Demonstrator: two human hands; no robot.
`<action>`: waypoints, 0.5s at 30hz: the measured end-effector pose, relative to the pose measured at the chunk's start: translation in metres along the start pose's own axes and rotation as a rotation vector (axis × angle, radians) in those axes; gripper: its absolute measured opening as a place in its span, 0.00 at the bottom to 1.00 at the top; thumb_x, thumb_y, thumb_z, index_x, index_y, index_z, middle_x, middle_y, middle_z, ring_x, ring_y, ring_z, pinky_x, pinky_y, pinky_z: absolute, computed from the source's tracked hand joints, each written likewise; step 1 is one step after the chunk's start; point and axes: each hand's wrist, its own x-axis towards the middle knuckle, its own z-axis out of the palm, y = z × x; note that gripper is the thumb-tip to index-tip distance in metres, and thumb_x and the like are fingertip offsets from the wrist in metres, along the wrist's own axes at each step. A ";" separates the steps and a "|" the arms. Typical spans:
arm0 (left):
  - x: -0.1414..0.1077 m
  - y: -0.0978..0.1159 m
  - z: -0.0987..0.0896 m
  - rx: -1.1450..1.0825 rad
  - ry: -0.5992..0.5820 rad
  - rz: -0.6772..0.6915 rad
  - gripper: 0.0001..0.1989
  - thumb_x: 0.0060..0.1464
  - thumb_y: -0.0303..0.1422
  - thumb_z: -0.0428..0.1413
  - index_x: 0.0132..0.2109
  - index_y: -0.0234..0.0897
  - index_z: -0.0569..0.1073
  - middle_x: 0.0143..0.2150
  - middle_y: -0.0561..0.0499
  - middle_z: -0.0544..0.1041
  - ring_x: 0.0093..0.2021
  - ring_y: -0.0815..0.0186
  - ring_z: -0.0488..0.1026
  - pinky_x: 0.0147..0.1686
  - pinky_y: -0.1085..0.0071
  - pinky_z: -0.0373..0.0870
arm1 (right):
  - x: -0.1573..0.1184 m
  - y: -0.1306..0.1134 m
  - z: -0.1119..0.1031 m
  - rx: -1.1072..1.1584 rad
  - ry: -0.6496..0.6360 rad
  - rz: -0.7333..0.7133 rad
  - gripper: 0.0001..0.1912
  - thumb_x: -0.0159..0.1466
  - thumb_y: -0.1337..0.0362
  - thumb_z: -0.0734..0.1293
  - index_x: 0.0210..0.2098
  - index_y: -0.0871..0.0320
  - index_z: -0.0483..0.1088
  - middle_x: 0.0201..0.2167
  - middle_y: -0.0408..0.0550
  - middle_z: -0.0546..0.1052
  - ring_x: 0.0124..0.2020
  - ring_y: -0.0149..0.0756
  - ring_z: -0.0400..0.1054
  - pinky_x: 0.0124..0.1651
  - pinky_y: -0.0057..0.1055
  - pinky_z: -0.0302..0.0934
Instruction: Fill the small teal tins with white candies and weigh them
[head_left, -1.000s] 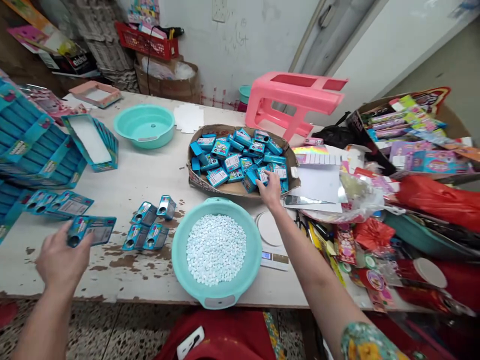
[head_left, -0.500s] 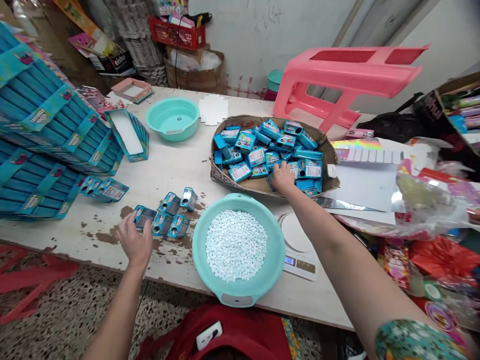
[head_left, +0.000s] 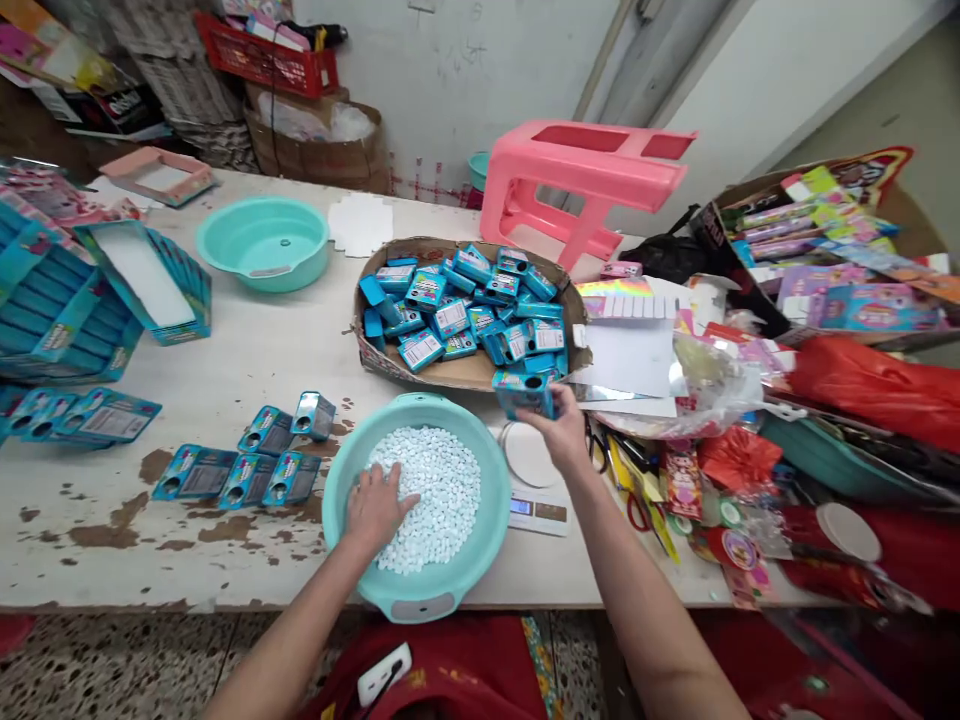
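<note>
My left hand (head_left: pixel 377 508) lies open on the small white tablets (head_left: pixel 439 490) in a turquoise basin (head_left: pixel 491 545), fingers spread. In my right hand (head_left: pixel 564 430) is a small blue box (head_left: pixel 523 393) with a dark round opening on its face. I hold it above the round plate of a white kitchen scale (head_left: pixel 531 455), near the front edge of a cardboard tray (head_left: pixel 469 372). That tray holds a heap of similar blue boxes (head_left: pixel 451 318). Left of the basin, several more boxes (head_left: pixel 247 478) with grey sides stand in a loose group on the table.
A second turquoise basin (head_left: pixel 262 235) stands at the back left, beside display cartons (head_left: pixel 142 280). A pink plastic stool (head_left: pixel 585 180) lies behind the tray. Scissors (head_left: pixel 637 490), papers (head_left: pixel 630 355) and packaging crowd the right side. The table (head_left: pixel 247 570) has peeling paint.
My right hand has lifted a blue box out of the tray toward the scale. My left hand has left the grouped boxes and moved right into the basin. The view has swung right.
</note>
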 end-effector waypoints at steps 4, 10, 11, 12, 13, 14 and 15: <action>-0.028 0.019 0.009 -0.016 -0.138 0.030 0.37 0.47 0.54 0.51 0.59 0.37 0.63 0.58 0.32 0.62 0.57 0.37 0.58 0.48 0.44 0.58 | -0.083 0.011 0.013 0.378 0.024 0.224 0.29 0.47 0.57 0.75 0.44 0.54 0.63 0.39 0.46 0.76 0.39 0.40 0.72 0.45 0.43 0.66; -0.045 0.053 0.024 -0.248 -0.255 0.080 0.26 0.45 0.41 0.55 0.53 0.39 0.68 0.54 0.35 0.65 0.54 0.41 0.63 0.46 0.50 0.60 | -0.123 0.016 0.013 0.664 0.080 0.453 0.24 0.60 0.45 0.63 0.51 0.51 0.64 0.48 0.49 0.75 0.46 0.42 0.72 0.44 0.44 0.68; -0.044 0.054 0.025 -0.384 -0.253 0.070 0.22 0.44 0.37 0.56 0.49 0.39 0.70 0.52 0.36 0.67 0.53 0.42 0.63 0.47 0.51 0.59 | -0.123 0.017 0.011 0.677 0.066 0.480 0.25 0.60 0.43 0.61 0.50 0.52 0.65 0.48 0.50 0.75 0.46 0.43 0.71 0.45 0.44 0.68; -0.042 0.054 0.027 -0.563 -0.249 0.046 0.18 0.42 0.34 0.58 0.44 0.39 0.72 0.48 0.39 0.69 0.53 0.44 0.64 0.48 0.52 0.58 | -0.124 0.018 0.009 0.681 0.039 0.495 0.27 0.60 0.42 0.60 0.50 0.53 0.65 0.49 0.51 0.74 0.47 0.43 0.71 0.45 0.44 0.68; -0.040 0.052 0.028 -0.757 -0.241 0.010 0.15 0.39 0.30 0.59 0.39 0.40 0.73 0.43 0.41 0.71 0.52 0.45 0.65 0.49 0.53 0.57 | -0.125 0.019 0.009 0.676 0.003 0.497 0.28 0.60 0.41 0.60 0.51 0.53 0.65 0.49 0.51 0.74 0.47 0.44 0.71 0.45 0.44 0.68; -0.037 0.050 0.029 -0.939 -0.234 -0.027 0.12 0.36 0.27 0.60 0.34 0.40 0.73 0.38 0.44 0.72 0.51 0.46 0.66 0.48 0.55 0.58 | -0.126 0.020 0.009 0.661 -0.040 0.485 0.29 0.60 0.41 0.61 0.52 0.54 0.65 0.49 0.52 0.74 0.47 0.44 0.71 0.45 0.44 0.68; -0.034 0.047 0.029 -1.108 -0.217 -0.058 0.10 0.35 0.25 0.60 0.30 0.39 0.73 0.33 0.47 0.72 0.49 0.48 0.68 0.46 0.57 0.60 | -0.129 0.020 0.011 0.637 -0.089 0.465 0.29 0.59 0.42 0.62 0.53 0.54 0.63 0.48 0.52 0.74 0.46 0.44 0.71 0.45 0.43 0.68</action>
